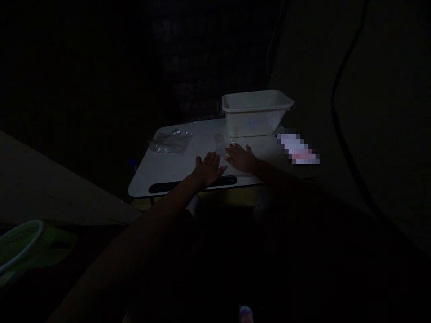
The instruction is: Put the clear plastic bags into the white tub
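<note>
My left hand [208, 169] lies with spread fingers on the white table [161, 172], just above its dark slot [164, 186]. To its right, my right hand [241, 159] rests on the tabletop, fingers apart and pointing left. Neither hand holds anything. Beyond the fingertips, between the hands, is a small clear plastic piece [220, 141], whose exact shape is hard to make out. A crumpled clear plastic bag [171, 141] lies at the left of the table. A white tub [254, 122] stands at the back right.
A bright, pixelated flat object [298, 148] lies at the table's right side. On the lower left is a green basket [50, 246]. A dark cable [336, 116] hangs down on the right. The room is very dark.
</note>
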A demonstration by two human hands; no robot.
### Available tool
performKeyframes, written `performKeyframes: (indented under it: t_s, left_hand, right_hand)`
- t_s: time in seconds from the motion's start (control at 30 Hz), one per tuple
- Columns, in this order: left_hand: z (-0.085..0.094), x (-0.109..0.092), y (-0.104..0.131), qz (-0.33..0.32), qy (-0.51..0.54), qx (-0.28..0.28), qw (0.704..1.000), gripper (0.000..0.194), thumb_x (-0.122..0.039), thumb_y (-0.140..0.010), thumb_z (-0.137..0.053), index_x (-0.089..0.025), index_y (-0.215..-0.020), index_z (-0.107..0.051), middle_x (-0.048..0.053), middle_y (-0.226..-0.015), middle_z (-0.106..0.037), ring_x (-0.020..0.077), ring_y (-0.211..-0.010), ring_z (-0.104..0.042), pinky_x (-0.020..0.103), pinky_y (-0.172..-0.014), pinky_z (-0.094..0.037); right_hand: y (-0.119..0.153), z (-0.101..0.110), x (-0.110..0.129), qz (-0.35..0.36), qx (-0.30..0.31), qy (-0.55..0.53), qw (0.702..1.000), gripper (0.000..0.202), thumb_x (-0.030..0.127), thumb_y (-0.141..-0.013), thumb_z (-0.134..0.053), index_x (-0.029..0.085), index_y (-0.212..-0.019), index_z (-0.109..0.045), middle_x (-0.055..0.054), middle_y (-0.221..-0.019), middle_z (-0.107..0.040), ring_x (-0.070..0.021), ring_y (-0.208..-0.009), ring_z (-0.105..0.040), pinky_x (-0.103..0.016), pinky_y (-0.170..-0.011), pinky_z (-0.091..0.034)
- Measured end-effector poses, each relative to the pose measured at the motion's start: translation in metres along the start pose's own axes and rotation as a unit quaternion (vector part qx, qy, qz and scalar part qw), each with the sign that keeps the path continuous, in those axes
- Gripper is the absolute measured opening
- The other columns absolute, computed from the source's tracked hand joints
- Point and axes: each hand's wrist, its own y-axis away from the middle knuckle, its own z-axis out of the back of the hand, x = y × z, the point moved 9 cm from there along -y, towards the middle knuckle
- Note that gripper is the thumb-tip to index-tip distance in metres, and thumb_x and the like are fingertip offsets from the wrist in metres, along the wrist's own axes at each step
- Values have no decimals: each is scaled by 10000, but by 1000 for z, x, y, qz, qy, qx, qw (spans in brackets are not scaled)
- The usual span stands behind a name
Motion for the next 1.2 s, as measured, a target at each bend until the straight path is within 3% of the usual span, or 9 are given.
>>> performKeyframes:
  t_s: [0.57, 0.77, 0.93, 1.2]
  left_hand:
    - [1, 0, 0, -5, 18, 1, 1000, 516, -421, -797, -352, -186, -1254, -304, 101, -1374, -188, 234, -1263, -102, 462, -977, 32]
    - [6, -1, -4, -9, 82, -18, 996, 482, -402, -789, -374, -201, -1227, -355, 88, -1361, -238, 252, -1258, -121, 457, -980, 32]
    - [1, -1, -5, 1, 66, -10, 998, 515, -394, -785, -384, -149, -1235, -340, 137, -1363, -207, 270, -1258, -106, 488, -969, 50]
    - [6, -9, -14, 6, 30, -14, 999, 519, -418, -811, -315, -132, -1245, -315, 133, -1365, -202, 277, -1258, -96, 509, -966, 45]
  right_hand:
    - [-1, -4, -23, -32, -8, -1, 999, 540, 421, -841, -150, 120, -1265, -296, -118, -1353, -263, -248, -1239, -197, -563, -942, -159]
    - [-3, -3, -11, -1, -16, 3, 1000, 519, 409, -842, -150, 150, -1266, -302, -104, -1358, -258, -229, -1243, -193, -541, -955, -155]
    - [-3, -4, -2, 19, -3, 5, 1000, 526, 400, -843, -154, 123, -1267, -296, -116, -1355, -260, -231, -1242, -197, -549, -948, -163]
    - [3, 3, -28, -23, 0, 18, 1000, 532, 413, -847, -151, 124, -1277, -273, -124, -1358, -247, -238, -1241, -198, -539, -953, -160]
